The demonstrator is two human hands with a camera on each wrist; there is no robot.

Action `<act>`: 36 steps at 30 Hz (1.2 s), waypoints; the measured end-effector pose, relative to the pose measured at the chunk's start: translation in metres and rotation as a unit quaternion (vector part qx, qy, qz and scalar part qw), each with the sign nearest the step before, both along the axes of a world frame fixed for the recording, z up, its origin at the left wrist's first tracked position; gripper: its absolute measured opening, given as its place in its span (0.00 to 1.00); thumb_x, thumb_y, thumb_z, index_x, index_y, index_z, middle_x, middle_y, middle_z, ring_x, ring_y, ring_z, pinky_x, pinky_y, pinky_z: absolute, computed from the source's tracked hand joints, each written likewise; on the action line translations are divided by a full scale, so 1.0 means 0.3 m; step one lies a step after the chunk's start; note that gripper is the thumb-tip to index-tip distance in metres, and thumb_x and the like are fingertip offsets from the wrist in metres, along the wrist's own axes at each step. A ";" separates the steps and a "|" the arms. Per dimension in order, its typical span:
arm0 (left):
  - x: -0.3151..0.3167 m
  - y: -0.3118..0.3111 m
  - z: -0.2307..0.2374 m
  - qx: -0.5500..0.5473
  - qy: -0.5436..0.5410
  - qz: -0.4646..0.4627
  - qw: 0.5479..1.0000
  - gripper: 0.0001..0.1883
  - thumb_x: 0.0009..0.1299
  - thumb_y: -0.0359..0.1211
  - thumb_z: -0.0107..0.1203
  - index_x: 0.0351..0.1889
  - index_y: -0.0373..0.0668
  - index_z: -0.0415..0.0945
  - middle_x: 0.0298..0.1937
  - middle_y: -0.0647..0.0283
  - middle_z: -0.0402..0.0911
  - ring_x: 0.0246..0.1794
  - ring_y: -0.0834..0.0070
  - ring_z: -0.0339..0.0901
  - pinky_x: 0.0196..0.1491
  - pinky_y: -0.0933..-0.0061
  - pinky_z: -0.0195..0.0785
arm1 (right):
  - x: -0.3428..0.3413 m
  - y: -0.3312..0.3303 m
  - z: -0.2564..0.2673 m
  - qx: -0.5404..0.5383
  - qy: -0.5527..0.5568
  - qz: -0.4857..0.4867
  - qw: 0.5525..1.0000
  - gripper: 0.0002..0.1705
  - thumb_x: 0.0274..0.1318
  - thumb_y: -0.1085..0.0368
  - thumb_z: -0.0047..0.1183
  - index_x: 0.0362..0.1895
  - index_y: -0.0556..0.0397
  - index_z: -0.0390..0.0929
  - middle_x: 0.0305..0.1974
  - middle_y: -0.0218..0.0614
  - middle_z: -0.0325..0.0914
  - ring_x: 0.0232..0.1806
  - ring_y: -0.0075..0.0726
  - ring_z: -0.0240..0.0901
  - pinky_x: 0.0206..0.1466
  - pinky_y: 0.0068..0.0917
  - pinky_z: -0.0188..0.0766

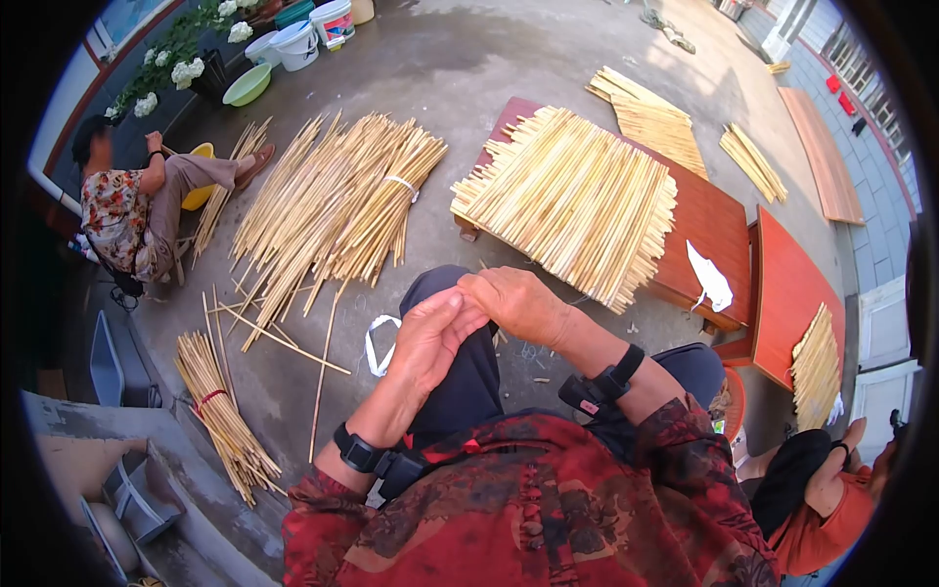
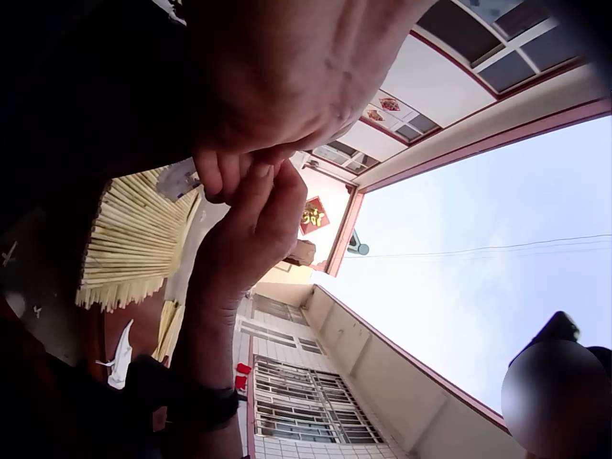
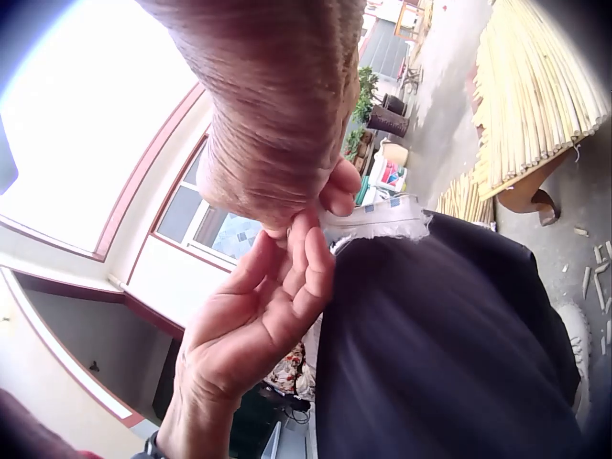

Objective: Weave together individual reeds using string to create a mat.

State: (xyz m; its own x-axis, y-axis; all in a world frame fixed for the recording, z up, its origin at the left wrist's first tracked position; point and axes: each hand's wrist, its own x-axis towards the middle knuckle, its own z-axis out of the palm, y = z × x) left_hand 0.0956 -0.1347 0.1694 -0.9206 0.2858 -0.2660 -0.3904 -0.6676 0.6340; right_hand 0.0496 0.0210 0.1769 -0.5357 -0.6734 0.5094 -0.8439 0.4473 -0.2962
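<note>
In the head view, my left hand (image 1: 430, 338) and right hand (image 1: 514, 305) meet at the fingertips over my dark-trousered knee. My left palm is turned up with its fingers bent towards the right thumb and forefinger. In the right wrist view, the left fingers (image 3: 311, 273) touch the underside of the right hand (image 3: 273, 182). I cannot tell what is pinched there. A pale cloth piece with a frayed edge (image 3: 387, 222) lies over the knee beside the fingers. Behind the left wrist shows a white strip loop (image 1: 380, 344).
Ahead, a mat of laid-out stalks (image 1: 567, 201) covers part of a reddish table (image 1: 694, 245). Stalk piles (image 1: 333, 196) and a tied bundle (image 1: 223, 416) lie leftward. A white cloth scrap (image 1: 709, 276) rests on the table. One person (image 1: 122, 210) sits left, another (image 1: 822, 489) right.
</note>
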 end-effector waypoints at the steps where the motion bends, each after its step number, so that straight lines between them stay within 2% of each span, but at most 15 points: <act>1: -0.008 -0.008 -0.023 -0.042 0.015 0.017 0.999 0.11 0.68 0.29 0.45 0.43 0.31 0.71 0.41 0.54 0.76 0.42 0.69 0.75 0.49 0.68 0.69 | 0.007 -0.006 0.002 -0.001 0.000 -0.004 1.000 0.13 0.46 0.68 0.49 0.39 0.55 0.67 0.27 0.37 0.70 0.30 0.37 0.72 0.33 0.30 0.70; 4: -0.030 -0.043 0.004 -0.138 0.047 0.061 0.987 0.09 0.66 0.27 0.47 0.40 0.32 0.74 0.36 0.56 0.78 0.35 0.72 0.77 0.43 0.72 0.72 | 0.037 -0.007 0.046 -0.105 -0.087 0.005 0.991 0.19 0.46 0.69 0.50 0.46 0.55 0.65 0.36 0.41 0.69 0.32 0.38 0.72 0.37 0.31 0.69; 6: -0.050 -0.095 0.019 -0.243 0.076 0.082 0.963 0.08 0.65 0.27 0.49 0.37 0.32 0.75 0.34 0.58 0.78 0.31 0.73 0.77 0.39 0.74 0.74 | 0.064 0.030 0.093 -0.149 -0.325 -0.048 0.933 0.24 0.47 0.70 0.51 0.51 0.54 0.63 0.43 0.45 0.66 0.34 0.40 0.72 0.41 0.32 0.69; 8: -0.053 -0.141 0.026 -0.290 0.104 0.068 0.949 0.07 0.65 0.27 0.50 0.36 0.33 0.75 0.33 0.61 0.78 0.30 0.76 0.76 0.37 0.77 0.72 | 0.057 0.118 0.078 -0.117 -0.314 -0.099 0.937 0.21 0.49 0.70 0.49 0.50 0.54 0.64 0.43 0.44 0.66 0.37 0.42 0.71 0.41 0.33 0.68; 10: -0.065 -0.185 0.026 -0.441 0.180 0.071 0.876 0.07 0.65 0.29 0.49 0.35 0.34 0.76 0.30 0.64 0.77 0.27 0.80 0.73 0.33 0.81 0.68 | 0.055 0.236 0.060 -0.075 -0.240 -0.162 0.954 0.18 0.51 0.69 0.48 0.48 0.53 0.66 0.39 0.44 0.69 0.38 0.48 0.69 0.42 0.34 0.68; 12: -0.099 -0.213 0.033 -0.493 0.208 0.104 0.838 0.09 0.66 0.30 0.47 0.32 0.33 0.75 0.25 0.66 0.75 0.24 0.84 0.69 0.30 0.83 0.63 | 0.062 0.376 0.040 -0.036 -0.245 -0.209 0.946 0.14 0.52 0.68 0.47 0.45 0.56 0.70 0.36 0.44 0.72 0.37 0.43 0.72 0.41 0.32 0.68; 14: -0.141 -0.219 0.050 -0.555 0.234 0.112 0.790 0.09 0.67 0.30 0.46 0.30 0.33 0.73 0.22 0.66 0.73 0.23 0.84 0.67 0.29 0.82 0.61 | 0.084 0.503 0.028 -0.089 -0.369 -0.283 0.881 0.14 0.55 0.67 0.46 0.46 0.58 0.70 0.29 0.40 0.74 0.26 0.29 0.73 0.33 0.25 0.69; 16: -0.181 -0.197 0.065 -0.654 0.280 0.098 0.696 0.08 0.67 0.29 0.44 0.29 0.34 0.71 0.23 0.61 0.71 0.23 0.78 0.67 0.29 0.77 0.60 | 0.110 0.637 0.012 -0.109 -0.346 -0.351 0.863 0.14 0.56 0.67 0.45 0.46 0.58 0.70 0.28 0.39 0.75 0.24 0.26 0.73 0.29 0.23 0.70; 19: -0.247 -0.168 0.026 -0.705 0.349 0.052 0.615 0.09 0.67 0.28 0.41 0.28 0.33 0.68 0.24 0.54 0.68 0.23 0.64 0.66 0.30 0.69 0.60 | 0.142 0.837 -0.042 -0.248 -0.397 -0.442 0.765 0.16 0.56 0.67 0.42 0.48 0.58 0.69 0.33 0.36 0.76 0.24 0.23 0.74 0.23 0.18 0.71; 22: -0.296 -0.203 -0.047 -0.710 0.284 0.024 0.643 0.09 0.68 0.29 0.40 0.27 0.34 0.67 0.22 0.55 0.65 0.23 0.67 0.64 0.31 0.69 0.59 | 0.196 0.956 -0.070 -0.415 -0.421 -0.486 0.643 0.17 0.58 0.64 0.43 0.50 0.57 0.68 0.35 0.37 0.74 0.25 0.25 0.74 0.25 0.18 0.72; 24: -0.289 -0.234 -0.056 -0.736 0.329 0.014 0.592 0.10 0.68 0.30 0.40 0.27 0.34 0.66 0.22 0.56 0.65 0.23 0.68 0.63 0.30 0.70 0.58 | 0.224 0.996 -0.086 -0.426 -0.425 -0.504 0.619 0.17 0.58 0.64 0.43 0.50 0.58 0.68 0.34 0.37 0.74 0.24 0.25 0.74 0.25 0.18 0.72; 25: -0.282 -0.237 -0.061 -0.736 0.319 0.020 0.597 0.10 0.68 0.30 0.40 0.26 0.35 0.65 0.21 0.57 0.64 0.22 0.69 0.62 0.29 0.71 0.57 | 0.228 1.011 -0.088 -0.434 -0.431 -0.513 0.602 0.17 0.58 0.64 0.43 0.49 0.58 0.68 0.34 0.37 0.75 0.24 0.25 0.74 0.24 0.18 0.72; 28: -0.279 -0.221 -0.061 -0.719 0.284 0.023 0.634 0.10 0.68 0.30 0.41 0.26 0.35 0.65 0.21 0.57 0.64 0.22 0.70 0.61 0.29 0.71 0.57 | 0.236 1.020 -0.095 -0.422 -0.442 -0.501 0.613 0.17 0.58 0.63 0.43 0.49 0.58 0.69 0.34 0.36 0.74 0.24 0.25 0.73 0.24 0.19 0.72; 34: -0.287 -0.163 -0.027 -0.760 0.359 -0.002 0.542 0.07 0.66 0.28 0.44 0.31 0.33 0.69 0.27 0.52 0.70 0.28 0.62 0.69 0.34 0.69 0.63 | 0.212 1.015 -0.118 -0.352 -0.410 -0.514 0.666 0.17 0.57 0.65 0.42 0.48 0.61 0.68 0.32 0.39 0.75 0.21 0.26 0.73 0.21 0.20 0.70; 36: -0.287 -0.143 -0.019 -0.751 0.365 0.000 0.550 0.06 0.66 0.27 0.45 0.31 0.33 0.70 0.27 0.52 0.71 0.27 0.63 0.70 0.34 0.69 0.63 | 0.209 1.008 -0.113 -0.355 -0.415 -0.506 0.668 0.17 0.57 0.65 0.42 0.48 0.61 0.69 0.31 0.38 0.75 0.21 0.26 0.73 0.21 0.20 0.69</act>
State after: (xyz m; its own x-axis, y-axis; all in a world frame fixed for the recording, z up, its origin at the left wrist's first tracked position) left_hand 0.0095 -0.1777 0.1637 -0.9388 0.2485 0.2386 0.3344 0.8238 0.4578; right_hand 0.1122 0.3234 0.1430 -0.8302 0.5001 -0.2464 0.3696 0.1627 -0.9148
